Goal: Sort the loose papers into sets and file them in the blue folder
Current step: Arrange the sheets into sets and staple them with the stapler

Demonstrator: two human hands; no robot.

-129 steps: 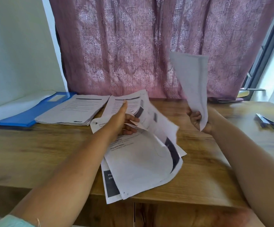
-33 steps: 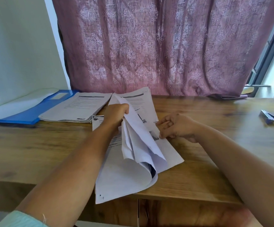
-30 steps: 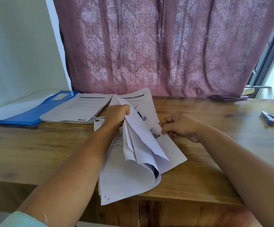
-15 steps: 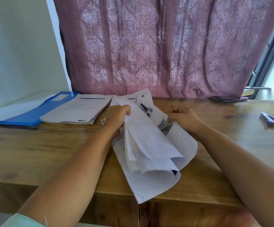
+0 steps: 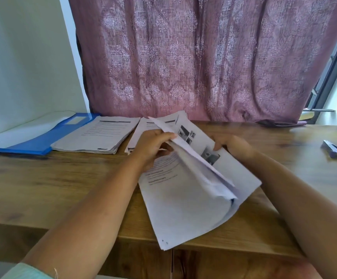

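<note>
Desk: bare wood on the left front, between the near edge and the stack. Back left taken by the folder against the wall, the stack just beside it, its left edge on the folder. Second pile right of the stack, narrow gap between. Centre blocked by both forearms and the held sheets, which overhang the near edge. Right side open wood; only a small dark object lies near the far right. Curtain closes the back edge.
</note>
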